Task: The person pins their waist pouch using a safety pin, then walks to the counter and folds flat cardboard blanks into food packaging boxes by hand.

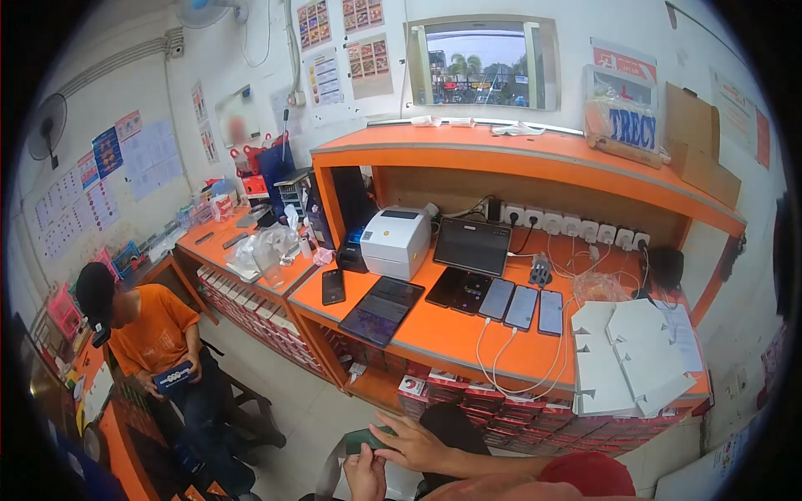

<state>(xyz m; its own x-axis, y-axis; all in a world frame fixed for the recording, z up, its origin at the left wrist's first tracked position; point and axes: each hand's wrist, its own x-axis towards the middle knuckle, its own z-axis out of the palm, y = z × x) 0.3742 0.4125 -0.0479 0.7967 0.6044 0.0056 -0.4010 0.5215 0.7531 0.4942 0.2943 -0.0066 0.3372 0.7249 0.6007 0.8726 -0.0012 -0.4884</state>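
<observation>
At the bottom of the head view, my left hand (365, 474) pinches a dark green flat piece (359, 439) between thumb and fingers. My right hand (411, 442) reaches in from the right, its fingers stretched and apart, touching the edge of that piece. What the green piece is cannot be made out. Beneath the hands lies something pale and shiny (328, 478), partly hidden. A dark-clothed knee (451, 426) is just beyond my right hand, and a red sleeve (589, 478) shows at lower right.
An orange counter (434, 338) holds a white label printer (396, 242), a tablet (383, 311), a laptop (472, 245), several phones (521, 307) on cables and white cardboard sheets (626, 355). Red boxes (501, 422) are stacked below. A seated person (159, 334) at left holds a blue box (174, 377).
</observation>
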